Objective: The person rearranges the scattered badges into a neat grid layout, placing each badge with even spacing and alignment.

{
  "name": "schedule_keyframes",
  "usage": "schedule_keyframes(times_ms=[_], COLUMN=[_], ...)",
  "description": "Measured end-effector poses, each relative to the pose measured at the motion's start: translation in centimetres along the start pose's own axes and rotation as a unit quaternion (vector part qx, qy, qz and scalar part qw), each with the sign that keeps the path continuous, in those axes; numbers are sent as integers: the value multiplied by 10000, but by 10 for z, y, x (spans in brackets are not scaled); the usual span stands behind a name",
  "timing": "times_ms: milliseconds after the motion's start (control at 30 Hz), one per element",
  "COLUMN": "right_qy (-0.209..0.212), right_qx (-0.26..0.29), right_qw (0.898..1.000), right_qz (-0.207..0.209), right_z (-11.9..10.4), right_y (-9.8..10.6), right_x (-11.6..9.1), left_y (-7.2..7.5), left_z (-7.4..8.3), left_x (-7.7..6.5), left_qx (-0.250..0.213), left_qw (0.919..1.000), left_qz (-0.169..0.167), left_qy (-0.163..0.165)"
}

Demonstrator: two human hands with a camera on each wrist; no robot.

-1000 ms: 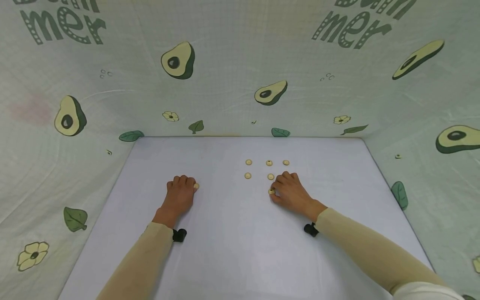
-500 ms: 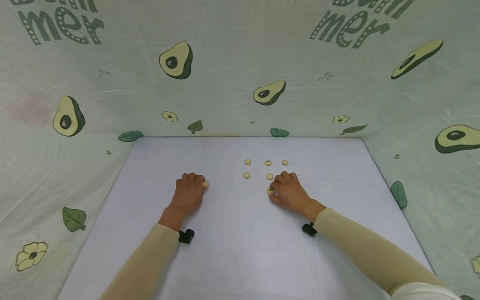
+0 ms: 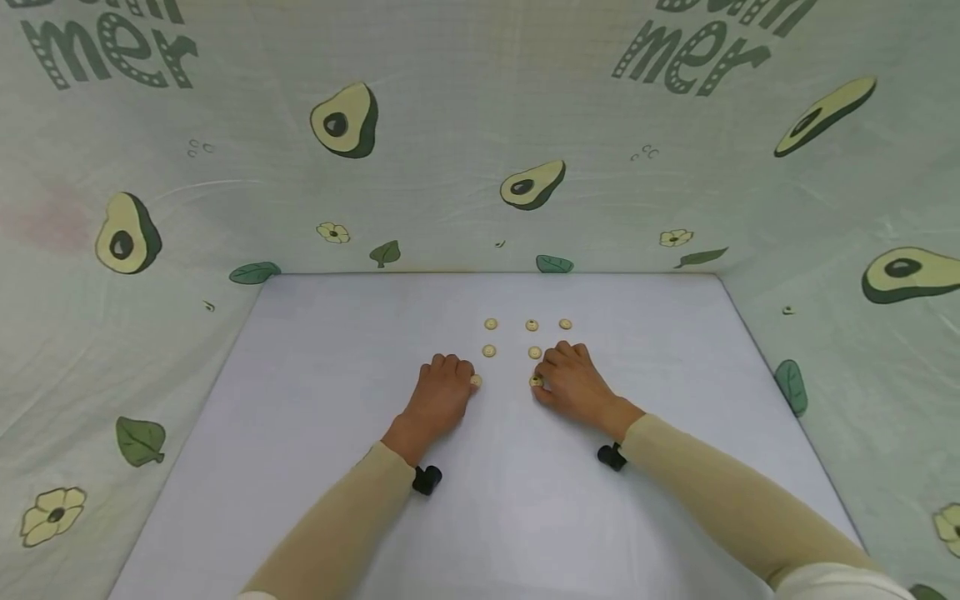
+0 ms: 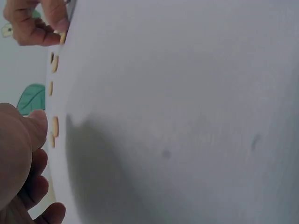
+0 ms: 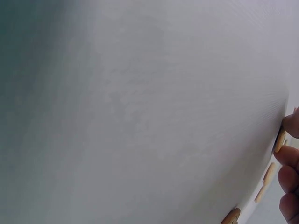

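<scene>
My left hand pinches a tan wooden button between thumb and fingers, low over the white table. In the left wrist view the thumb hides that button. To the right, my right hand pinches another button at the table surface; its fingertips and the button's edge show in the right wrist view. Just beyond the hands lies a row of two buttons, the left button and the right button.
Behind these, a farther row holds a left button, a middle button and a right button. A pale cloth printed with avocados and leaves rises along the table's back and both sides.
My left hand has slid right with its button, from the left part of the table to close beside the right hand. The right hand keeps its pinch and has hardly moved.
</scene>
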State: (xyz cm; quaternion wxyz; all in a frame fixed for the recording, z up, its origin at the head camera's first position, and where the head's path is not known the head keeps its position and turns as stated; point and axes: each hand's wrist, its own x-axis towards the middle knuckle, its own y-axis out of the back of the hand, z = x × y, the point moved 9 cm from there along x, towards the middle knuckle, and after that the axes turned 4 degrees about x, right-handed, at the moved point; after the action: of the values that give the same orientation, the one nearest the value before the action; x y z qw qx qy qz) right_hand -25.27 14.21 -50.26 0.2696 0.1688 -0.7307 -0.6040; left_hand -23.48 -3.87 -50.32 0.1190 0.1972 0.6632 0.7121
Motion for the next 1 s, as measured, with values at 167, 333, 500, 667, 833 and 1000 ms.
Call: schedule_keyframes(times_ms=[167, 333, 500, 667, 833, 1000], right_qy=[42, 20, 31, 2, -44, -57], right_qx=[17, -17, -40, -15, 16, 9], right_qw=[10000, 10000, 10000, 10000, 10000, 10000], right_qz=[-37, -26, -28, 35, 30, 27], right_z=[-2, -3, -4, -3, -1, 0], right_y=[-1, 0, 2, 3, 2, 1], right_x=[2, 3, 2, 1, 0, -1], left_y=[-15, -22, -26, -26, -27, -29], left_z=[9, 11, 11, 11, 11, 11], left_x=[5, 9, 11, 13, 15, 17], left_qx=[26, 181, 258, 219, 159, 182], left_qw=[9999, 9995, 9989, 9991, 9993, 9988], left_qz=[-165, -244, -374, -332, -295, -388], left_qy=[0, 37, 95, 113, 168, 219])
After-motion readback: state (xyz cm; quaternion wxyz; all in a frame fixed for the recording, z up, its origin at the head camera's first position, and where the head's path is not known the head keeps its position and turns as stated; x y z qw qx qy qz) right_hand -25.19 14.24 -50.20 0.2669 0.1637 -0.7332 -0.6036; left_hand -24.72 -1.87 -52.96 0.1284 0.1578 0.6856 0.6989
